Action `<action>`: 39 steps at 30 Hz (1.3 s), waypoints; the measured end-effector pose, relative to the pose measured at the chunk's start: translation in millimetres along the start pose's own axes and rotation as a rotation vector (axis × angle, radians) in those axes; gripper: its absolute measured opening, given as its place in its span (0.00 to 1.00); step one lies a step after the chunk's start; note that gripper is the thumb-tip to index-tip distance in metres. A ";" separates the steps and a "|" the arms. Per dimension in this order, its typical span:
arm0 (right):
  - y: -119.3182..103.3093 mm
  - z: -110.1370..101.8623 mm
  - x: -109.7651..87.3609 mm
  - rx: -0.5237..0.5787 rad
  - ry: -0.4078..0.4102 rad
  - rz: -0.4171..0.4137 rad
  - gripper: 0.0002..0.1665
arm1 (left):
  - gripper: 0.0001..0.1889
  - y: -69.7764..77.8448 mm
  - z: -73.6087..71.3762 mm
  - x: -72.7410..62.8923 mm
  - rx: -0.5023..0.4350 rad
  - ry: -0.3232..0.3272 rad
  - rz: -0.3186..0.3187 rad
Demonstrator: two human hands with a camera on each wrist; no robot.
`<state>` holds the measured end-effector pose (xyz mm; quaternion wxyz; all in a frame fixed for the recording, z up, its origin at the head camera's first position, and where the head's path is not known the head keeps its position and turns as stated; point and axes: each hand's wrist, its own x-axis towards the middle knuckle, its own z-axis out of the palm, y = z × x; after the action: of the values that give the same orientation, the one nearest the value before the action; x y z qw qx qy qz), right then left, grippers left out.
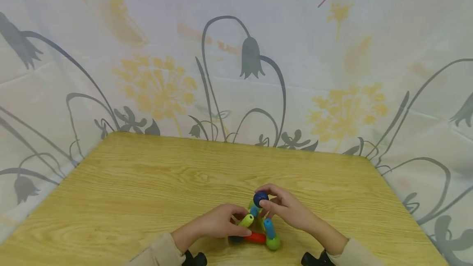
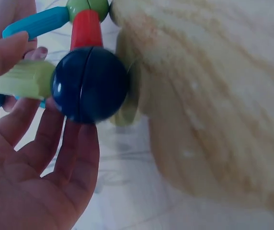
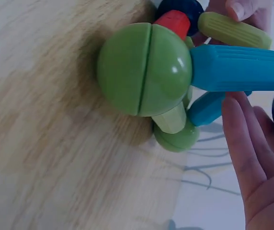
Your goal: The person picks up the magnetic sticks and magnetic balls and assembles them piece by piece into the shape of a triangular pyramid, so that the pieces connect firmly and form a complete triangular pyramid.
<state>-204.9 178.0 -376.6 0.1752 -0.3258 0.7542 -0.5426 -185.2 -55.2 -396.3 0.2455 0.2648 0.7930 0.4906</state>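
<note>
A small frame of magnetic rods and balls stands on the table. Its base has a red rod [image 1: 256, 238], a dark blue ball [image 2: 90, 85] and a green ball [image 3: 144, 69]. A yellow-green rod [image 1: 246, 220] leans up from the dark blue ball, and my left hand [image 1: 221, 221] pinches it between thumb and fingers. From the green ball rises a blue rod [image 3: 240, 68]; another blue rod [image 1: 253, 211] stands behind. My right hand [image 1: 286, 208] holds a second dark blue ball [image 1: 260, 197] by thumb and fingertips, above the rods' upper ends.
The wood-grain table [image 1: 155, 167] spreads around the frame. A white cloth [image 1: 229, 93] printed with grey and yellow flowers hangs behind it and along both sides. Black wrist straps [image 1: 195, 258] show at the bottom edge.
</note>
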 end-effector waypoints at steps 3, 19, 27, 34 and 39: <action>2.9 -0.6 -4.9 -0.028 0.070 -0.014 0.19 | 0.19 -0.9 2.0 0.2 0.002 0.003 0.008; 2.4 3.9 -7.3 -0.131 0.187 -0.103 0.17 | 0.13 -3.5 3.4 -4.9 -0.079 0.040 0.003; 3.0 5.9 5.0 -0.061 0.093 0.024 0.21 | 0.09 -6.2 5.2 -6.5 -0.064 0.052 0.001; 3.0 4.8 -1.8 -0.045 0.038 -0.001 0.24 | 0.09 -8.7 6.3 -5.7 -0.063 0.063 -0.005; 3.1 6.9 -5.8 -0.054 0.015 -0.016 0.24 | 0.09 -8.1 6.2 -4.7 -0.062 0.071 -0.023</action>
<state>-197.3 177.7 -382.5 0.1564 -0.3325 0.7671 -0.5259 -179.1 -57.4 -405.5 0.2308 0.2301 0.7886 0.5214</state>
